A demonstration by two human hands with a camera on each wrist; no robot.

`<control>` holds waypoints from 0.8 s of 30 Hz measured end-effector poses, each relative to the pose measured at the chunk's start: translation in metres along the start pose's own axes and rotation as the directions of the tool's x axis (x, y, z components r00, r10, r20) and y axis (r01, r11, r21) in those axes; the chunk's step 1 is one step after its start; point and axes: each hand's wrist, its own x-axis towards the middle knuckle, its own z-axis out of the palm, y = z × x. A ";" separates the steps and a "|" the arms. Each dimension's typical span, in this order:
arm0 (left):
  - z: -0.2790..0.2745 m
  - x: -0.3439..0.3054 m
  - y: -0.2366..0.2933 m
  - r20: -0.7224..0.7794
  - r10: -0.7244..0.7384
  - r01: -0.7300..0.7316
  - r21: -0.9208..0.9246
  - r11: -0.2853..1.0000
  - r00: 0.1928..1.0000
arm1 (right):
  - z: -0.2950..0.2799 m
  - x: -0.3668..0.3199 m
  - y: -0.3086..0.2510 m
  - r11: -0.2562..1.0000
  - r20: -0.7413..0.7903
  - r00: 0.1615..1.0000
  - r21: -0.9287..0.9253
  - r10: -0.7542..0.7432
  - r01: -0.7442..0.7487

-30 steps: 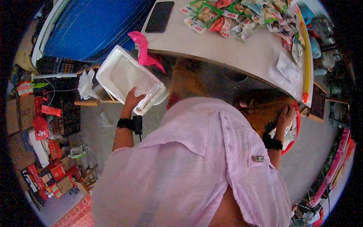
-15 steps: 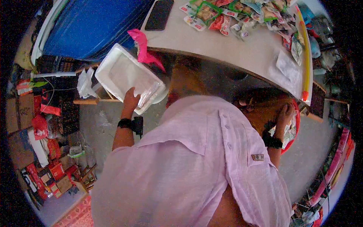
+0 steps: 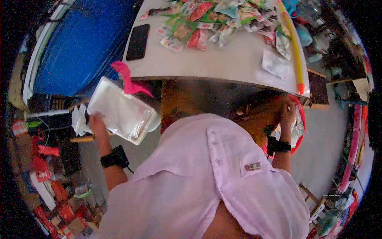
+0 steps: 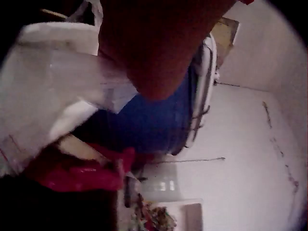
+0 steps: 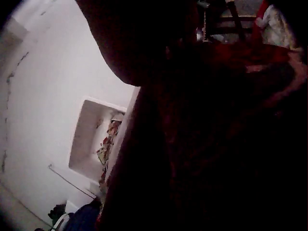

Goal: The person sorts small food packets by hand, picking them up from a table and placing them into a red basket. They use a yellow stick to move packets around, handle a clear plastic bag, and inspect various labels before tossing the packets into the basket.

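At the left in the head view, my left hand (image 3: 97,123) pinches one end of a clear plastic bag (image 3: 125,109). The plastic lies spread across a white foam box (image 3: 102,85), hiding most of its inside. In the left wrist view the plastic sheet (image 4: 72,77) stretches up to the fingers (image 4: 156,89). On the other side, my right hand (image 3: 287,113) is at the far part of a red basin (image 3: 303,127) with shiny packets (image 3: 296,129) in it. Its fingers are partly hidden, and I cannot tell whether they grip anything; the right wrist view is very dark there.
A white table (image 3: 223,67) ahead carries a pile of small food packets (image 3: 215,20), a black phone (image 3: 138,42), a clear plastic piece (image 3: 276,65) and a yellow strip (image 3: 294,51). Pink plastic (image 3: 129,81) hangs at its left corner. Crumpled white plastic (image 3: 79,119) is left of the box.
The left hand has moved from the box's near right part to its left edge, drawing the clear plastic across the box. The right hand stays at the basin. The head view has shifted.
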 end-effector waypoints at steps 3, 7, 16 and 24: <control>-0.028 0.024 0.111 0.025 -0.202 0.194 -0.429 0.882 0.979 | -0.010 0.012 -0.014 0.986 -0.025 0.988 0.072 0.154 -0.152; -0.009 0.039 0.209 0.104 0.043 0.020 -0.536 0.844 0.994 | 0.004 0.038 -0.047 0.990 -0.057 0.997 0.134 0.052 -0.044; 0.108 -0.005 0.354 0.362 0.416 -0.094 -0.650 0.754 0.834 | 0.120 0.071 -0.186 0.712 0.590 0.806 0.587 -0.050 -0.385; 0.137 -0.031 0.369 0.403 0.424 -0.053 -0.672 0.739 0.811 | 0.163 0.072 -0.206 0.526 0.704 0.706 0.630 -0.078 -0.571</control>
